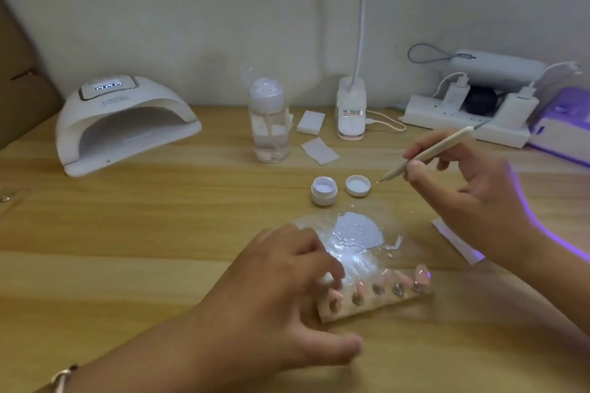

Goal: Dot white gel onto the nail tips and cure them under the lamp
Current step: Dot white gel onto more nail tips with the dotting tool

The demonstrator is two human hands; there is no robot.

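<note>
- Head view: the right hand (472, 191) pinches a dotting pen (427, 153) between thumb and curled fingers. The pen's tip hangs in the air just right of the lid (358, 185) and the open gel pot (324, 190).
- The left hand (287, 290) is spread loosely over the left end of the strip (367, 306) that carries the pink nail tips (399, 284). Blur hides whether its fingers grip the strip or merely touch it.
- The strip lies close in front of the person, just below the clear film (354, 233) smeared with white gel. The curing lamp (124, 124) stands well apart at far left.
- A white speck seems to sit on the pen tip, so the step in hand is probably carrying it down to a nail tip.
- To do it well, pin the strip firmly first and rest the right wrist on the table (159, 233). Touch the pen down upright and lift straight off, so the dots stay round and do not drag.
</note>
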